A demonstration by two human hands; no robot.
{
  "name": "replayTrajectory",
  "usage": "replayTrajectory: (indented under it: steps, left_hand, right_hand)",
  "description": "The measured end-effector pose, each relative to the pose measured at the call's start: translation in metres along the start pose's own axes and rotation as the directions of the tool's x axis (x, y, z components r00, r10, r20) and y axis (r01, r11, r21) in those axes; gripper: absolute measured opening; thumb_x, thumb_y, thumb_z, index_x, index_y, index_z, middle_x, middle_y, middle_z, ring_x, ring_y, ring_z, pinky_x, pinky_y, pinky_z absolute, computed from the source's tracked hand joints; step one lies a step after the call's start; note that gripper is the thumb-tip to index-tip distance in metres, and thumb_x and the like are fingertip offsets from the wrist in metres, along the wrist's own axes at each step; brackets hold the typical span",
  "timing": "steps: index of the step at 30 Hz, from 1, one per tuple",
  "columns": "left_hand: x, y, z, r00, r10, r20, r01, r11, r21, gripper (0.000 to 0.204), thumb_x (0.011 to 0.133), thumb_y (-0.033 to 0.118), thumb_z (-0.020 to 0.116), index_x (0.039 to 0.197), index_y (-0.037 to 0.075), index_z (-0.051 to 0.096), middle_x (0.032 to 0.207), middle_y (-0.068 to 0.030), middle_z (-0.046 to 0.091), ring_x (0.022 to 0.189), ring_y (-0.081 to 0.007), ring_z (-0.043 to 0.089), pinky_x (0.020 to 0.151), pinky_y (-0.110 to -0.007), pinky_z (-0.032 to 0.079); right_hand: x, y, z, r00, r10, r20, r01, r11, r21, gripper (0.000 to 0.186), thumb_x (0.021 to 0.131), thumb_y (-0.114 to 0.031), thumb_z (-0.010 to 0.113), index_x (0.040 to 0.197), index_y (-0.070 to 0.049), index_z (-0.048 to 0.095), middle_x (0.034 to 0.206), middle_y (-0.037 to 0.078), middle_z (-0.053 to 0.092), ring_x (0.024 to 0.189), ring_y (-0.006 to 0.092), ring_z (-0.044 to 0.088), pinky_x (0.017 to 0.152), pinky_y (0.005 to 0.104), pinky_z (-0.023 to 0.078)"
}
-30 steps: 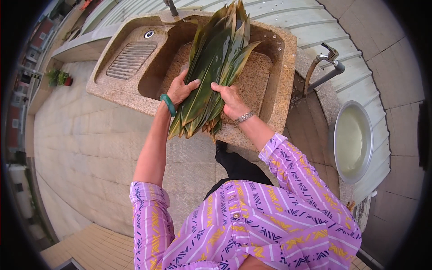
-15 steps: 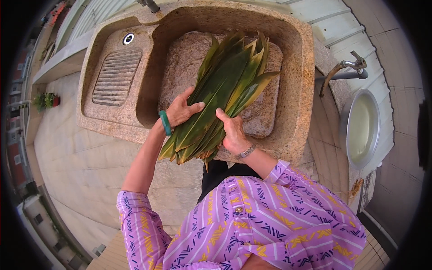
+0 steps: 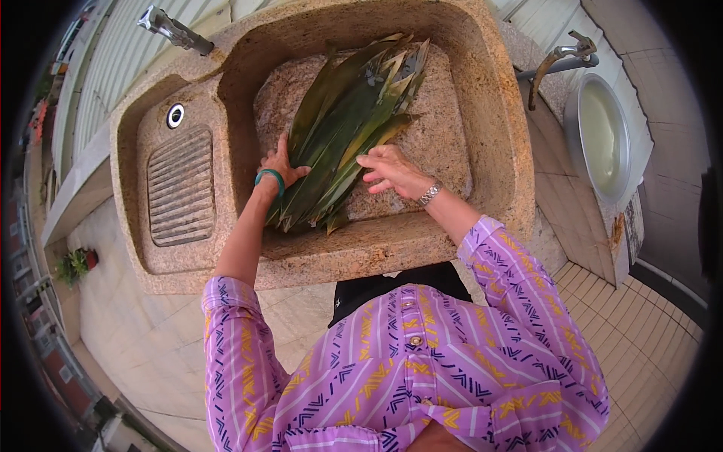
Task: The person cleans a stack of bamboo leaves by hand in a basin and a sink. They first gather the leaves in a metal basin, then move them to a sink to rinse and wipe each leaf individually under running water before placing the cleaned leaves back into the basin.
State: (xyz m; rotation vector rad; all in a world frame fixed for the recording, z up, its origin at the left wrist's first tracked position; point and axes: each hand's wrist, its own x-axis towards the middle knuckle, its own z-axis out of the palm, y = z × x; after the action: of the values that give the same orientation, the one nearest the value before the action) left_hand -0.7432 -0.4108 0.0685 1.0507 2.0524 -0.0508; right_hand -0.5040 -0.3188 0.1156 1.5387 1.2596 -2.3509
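A bundle of long dark-green leaves (image 3: 343, 128), some with yellowed edges, lies in the large basin of a speckled stone sink (image 3: 503, 135). My left hand (image 3: 280, 167), with a green bangle at the wrist, rests against the left side of the bundle, fingers spread and thumb on the leaves. My right hand (image 3: 395, 173), wearing a metal wristband, is at the bundle’s right edge with fingers apart and slightly curled; whether its fingertips touch the leaves I cannot tell.
A ridged drainboard (image 3: 181, 188) forms the sink’s left part. A tap (image 3: 169, 30) stands at the back left and another (image 3: 565, 53) at the right, above a metal basin (image 3: 602, 139) of pale liquid. A potted plant (image 3: 79, 264) stands at far left.
The leaf bundle, earlier held over the sink’s front edge, has moved into the basin and lies lower. My right hand has loosened and opened; the sink fills more of the view’s middle.
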Motion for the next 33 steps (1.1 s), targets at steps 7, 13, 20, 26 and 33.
replayTrajectory:
  steps: [7, 13, 20, 26, 33]
  left_hand:
    - [-0.011, 0.044, -0.006, 0.539, 0.538, -0.648, -0.551, 0.807, 0.212, 0.043, 0.076, 0.02, 0.061, 0.115, 0.007, 0.048, 0.118, -0.0169, 0.047, 0.105, -0.0351, 0.045, 0.087, -0.042, 0.038]
    - [-0.038, 0.176, -0.009, 0.385, 0.609, -0.694, -0.829, 0.558, 0.03, 0.019, 0.08, 0.001, 0.054, 0.099, 0.003, 0.055, 0.1, -0.0131, 0.057, 0.088, -0.0273, 0.056, 0.069, -0.031, 0.046]
    - [-0.08, 0.335, 0.017, 0.165, 0.653, -0.739, -0.931, 0.351, 0.102, 0.015, 0.081, -0.004, 0.052, 0.094, 0.001, 0.057, 0.089, -0.0106, 0.06, 0.078, -0.0192, 0.057, 0.066, -0.027, 0.045]
    - [-0.097, 0.444, 0.073, 0.255, 0.656, -0.71, -0.928, 0.373, 0.011, 0.014, 0.084, 0.001, 0.051, 0.096, -0.001, 0.058, 0.088, -0.0054, 0.058, 0.079, -0.0107, 0.055, 0.07, -0.021, 0.043]
    - [-0.102, 0.522, 0.132, 0.605, 0.546, -0.58, -0.791, 0.331, -0.514, 0.016, 0.082, 0.006, 0.056, 0.098, 0.001, 0.057, 0.085, -0.0039, 0.059, 0.077, -0.0101, 0.054, 0.068, -0.022, 0.044]
  right_hand:
    - [-0.115, -0.031, -0.089, 0.641, -0.487, -0.594, 0.717, 0.655, 0.237, 0.024, 0.086, -0.021, 0.051, 0.09, 0.002, 0.055, 0.074, 0.008, 0.06, 0.056, 0.0096, 0.055, 0.047, 0.0204, 0.043]
    - [-0.173, 0.01, -0.208, 0.356, -0.385, -0.852, 0.804, 0.591, 0.069, 0.021, 0.086, -0.02, 0.048, 0.084, -0.001, 0.055, 0.07, 0.007, 0.06, 0.053, 0.0079, 0.053, 0.045, 0.0192, 0.041]
    - [-0.207, 0.099, -0.338, 0.375, -0.222, -0.9, 0.75, 0.643, 0.153, 0.024, 0.088, -0.025, 0.047, 0.087, -0.001, 0.054, 0.071, 0.007, 0.059, 0.055, 0.0098, 0.055, 0.045, 0.0207, 0.042]
    - [-0.235, 0.162, -0.45, 0.424, -0.084, -0.902, 0.702, 0.66, 0.268, 0.026, 0.088, -0.026, 0.045, 0.088, -0.002, 0.054, 0.072, 0.007, 0.059, 0.055, 0.0112, 0.054, 0.046, 0.0226, 0.043]
    - [-0.249, 0.174, -0.524, 0.373, 0.003, -0.928, 0.726, 0.621, 0.294, 0.025, 0.088, -0.025, 0.045, 0.089, -0.002, 0.055, 0.074, 0.006, 0.059, 0.061, 0.0113, 0.055, 0.049, 0.0241, 0.044]
